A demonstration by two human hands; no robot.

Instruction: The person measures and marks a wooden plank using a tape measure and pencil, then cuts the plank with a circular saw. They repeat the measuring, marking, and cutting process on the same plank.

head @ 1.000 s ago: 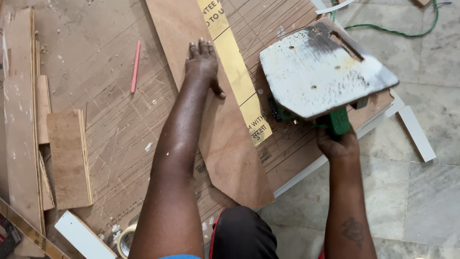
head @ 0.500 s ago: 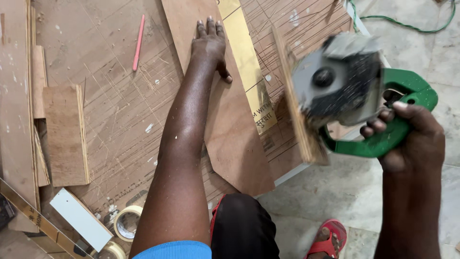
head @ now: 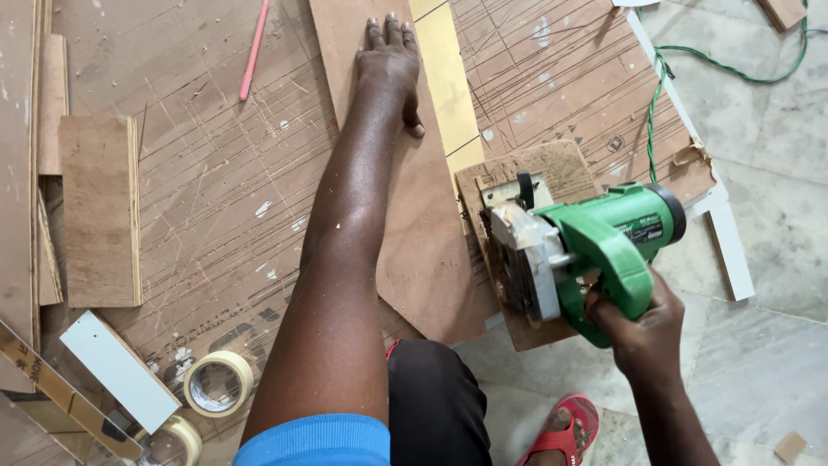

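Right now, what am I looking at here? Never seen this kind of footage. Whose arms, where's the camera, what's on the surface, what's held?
One camera, worn on a person's head, looks down at their own bare arms. The left hand presses flat on a long plywood strip lying on a scratched board. The right hand grips a green circular saw sitting on a small wood offcut. Around: a yellow tape strip, a red pencil, tape rolls, a green cord, and a red sandal on the tiled floor.
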